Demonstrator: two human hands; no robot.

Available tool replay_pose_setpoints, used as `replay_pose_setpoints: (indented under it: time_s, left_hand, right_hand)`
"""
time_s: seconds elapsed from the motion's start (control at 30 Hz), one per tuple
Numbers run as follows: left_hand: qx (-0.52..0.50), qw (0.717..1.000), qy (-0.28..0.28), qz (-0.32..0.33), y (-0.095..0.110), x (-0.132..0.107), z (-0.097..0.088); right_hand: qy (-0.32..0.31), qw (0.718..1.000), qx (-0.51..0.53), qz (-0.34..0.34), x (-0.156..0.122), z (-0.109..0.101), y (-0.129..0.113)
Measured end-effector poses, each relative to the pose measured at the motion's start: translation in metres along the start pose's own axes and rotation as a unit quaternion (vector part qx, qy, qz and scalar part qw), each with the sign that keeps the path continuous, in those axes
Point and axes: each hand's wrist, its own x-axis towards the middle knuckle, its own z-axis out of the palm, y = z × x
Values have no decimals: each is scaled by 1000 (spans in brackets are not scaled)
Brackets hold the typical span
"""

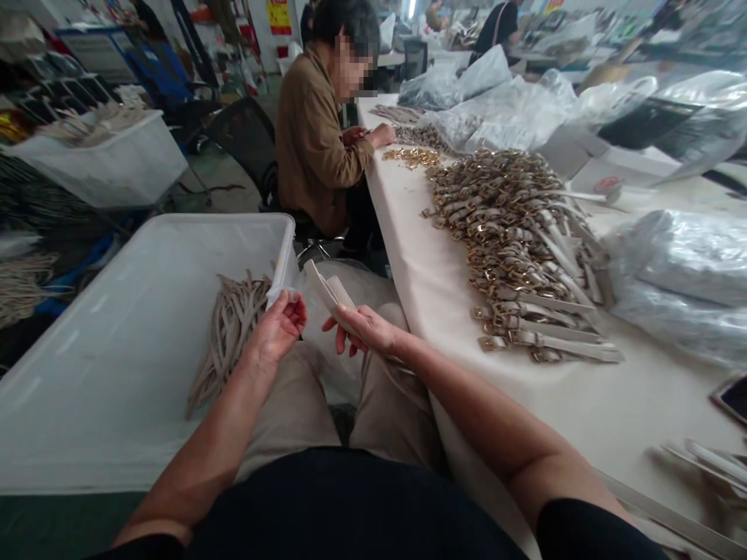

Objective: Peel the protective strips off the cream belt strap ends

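Observation:
My right hand [369, 328] is closed around a few flat beige leather straps [327, 289], which point up and away from me above my lap. Close to its left, my left hand [281, 323] has its fingers curled together beside the corner of a white plastic bin [145, 233]. A pale, see-through bit shows at its fingertips, too unclear to name. Inside the bin, a bundle of loose beige straps [233, 327] leans near my left forearm. On the table to my right lies a big pile of beige buckled straps [513, 241] with gold buckles.
A co-worker in a brown jacket [318, 140] sits at the far table edge, hands near small gold pieces [413, 158]. Clear plastic bags [682, 272] lie on the white-covered table [443, 303]. Another bin [117, 148] stands at back left. More straps [712, 467] lie at near right.

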Motion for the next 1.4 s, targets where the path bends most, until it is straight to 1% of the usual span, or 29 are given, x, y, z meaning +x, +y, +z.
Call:
replay_pose_setpoints:
  time_s: [0.07, 0.17, 0.2, 0.3, 0.4, 0.53, 0.67, 0.8, 0.9, 0.97, 1.07, 1.13, 1.2, 1.3, 1.33, 1.4]
  left_hand:
    - [-7, 1000, -4, 1, 3, 0, 0]
    - [-17, 1000, -4, 8, 7, 2, -1]
    - [-20, 1000, -3, 12, 8, 2, -1]
    - [-31, 999, 3, 26, 13, 3, 0]
    - [-37, 999, 0, 26, 15, 2, 2]
    - [-33, 999, -6, 20, 17, 1, 2]
    - [-39, 999, -20, 19, 19, 1, 1]
    - [-41, 999, -5, 19, 18, 3, 2]
    - [-37, 999, 2, 24, 17, 4, 2]
    - [-21, 999, -7, 25, 18, 5, -1]
    - [31, 998, -36, 36, 17, 6, -8]
    - [68, 995, -56, 45, 13, 4, -14]
    - [102, 990, -87, 41, 4, 0, -19]
    - [148, 977, -148, 37, -13, -7, -23]
    - [164, 973, -157, 51, -17, -8, -24]
    - [195, 965, -142, 98, -21, -9, -25]
  right_hand:
    - [0, 1000, 8, -16, 0, 3, 1]
    - [35, 999, -7, -25, 1, 4, 0]
    - [38, 999, -20, -23, 1, 4, 0]
    - [18, 998, -66, -4, 1, 3, 2]
    - [7, 996, -92, 16, 3, 4, 7]
    - [1, 994, -100, 35, 6, 3, 13]
    - [1, 994, -101, 38, 7, 2, 14]
    - [-14, 994, -98, 42, 7, 2, 14]
    - [-13, 993, -98, 59, 7, 3, 12]
    - [-18, 992, -92, 79, 7, 3, 11]
    - [-41, 991, -59, 109, 7, 2, 9]
    - [-62, 991, -19, 115, 6, 4, 8]
    - [-77, 991, 34, 104, 6, 7, 6]
    - [-68, 991, 85, 80, 7, 12, 4]
    - [-58, 992, 80, 78, 8, 13, 3]
    - [-37, 995, 42, 83, 9, 16, 2]
